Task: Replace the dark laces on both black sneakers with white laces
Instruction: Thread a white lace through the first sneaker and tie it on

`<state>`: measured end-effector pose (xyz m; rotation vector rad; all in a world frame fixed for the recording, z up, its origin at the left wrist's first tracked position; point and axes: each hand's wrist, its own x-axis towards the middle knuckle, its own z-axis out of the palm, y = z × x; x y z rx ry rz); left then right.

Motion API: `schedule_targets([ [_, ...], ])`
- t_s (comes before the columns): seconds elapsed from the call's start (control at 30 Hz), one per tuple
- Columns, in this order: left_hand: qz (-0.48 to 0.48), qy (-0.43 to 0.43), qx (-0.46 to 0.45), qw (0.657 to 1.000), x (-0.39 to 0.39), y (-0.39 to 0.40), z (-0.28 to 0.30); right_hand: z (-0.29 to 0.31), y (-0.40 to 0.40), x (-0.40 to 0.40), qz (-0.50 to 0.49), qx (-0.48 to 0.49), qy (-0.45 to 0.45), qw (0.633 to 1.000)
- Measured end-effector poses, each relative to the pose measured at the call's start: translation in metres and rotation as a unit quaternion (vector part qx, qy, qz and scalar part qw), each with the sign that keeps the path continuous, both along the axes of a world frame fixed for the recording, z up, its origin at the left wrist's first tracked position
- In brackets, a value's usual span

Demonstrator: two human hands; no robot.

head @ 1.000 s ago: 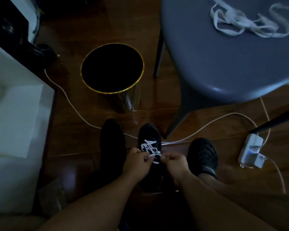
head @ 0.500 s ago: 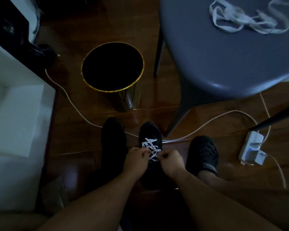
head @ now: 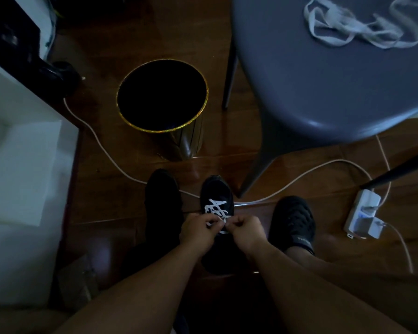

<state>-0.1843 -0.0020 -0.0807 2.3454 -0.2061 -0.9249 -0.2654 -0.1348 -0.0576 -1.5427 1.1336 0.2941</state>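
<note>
Two black sneakers stand side by side on the wooden floor. The right sneaker [head: 216, 191] carries a white lace [head: 215, 208] crossed over its upper part. My left hand [head: 197, 231] and my right hand [head: 246, 231] sit close together over its tongue, each pinching an end of that lace. The left sneaker [head: 163, 201] looks all dark; its laces cannot be made out. A second white lace [head: 362, 32] lies loose on the grey chair seat [head: 323, 80] at the top right.
A black bin with a gold rim [head: 162, 95] stands just beyond the sneakers. A white cable [head: 101, 145] runs across the floor to a power strip [head: 362, 213] at the right. My foot in a black shoe [head: 293, 220] rests right of the sneakers. White furniture [head: 22, 153] fills the left.
Both hands have stayed on the white lace over the right sneaker, shifting slightly as they work its ends. The view has barely moved.
</note>
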Motion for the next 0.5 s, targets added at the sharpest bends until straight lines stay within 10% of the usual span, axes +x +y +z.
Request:
schedule_targets([
  [0.5,-0.079,-0.059,0.128,0.987,-0.001,-0.015,0.047,0.014,-0.002,0.002,-0.045,0.094,-0.074,0.992],
])
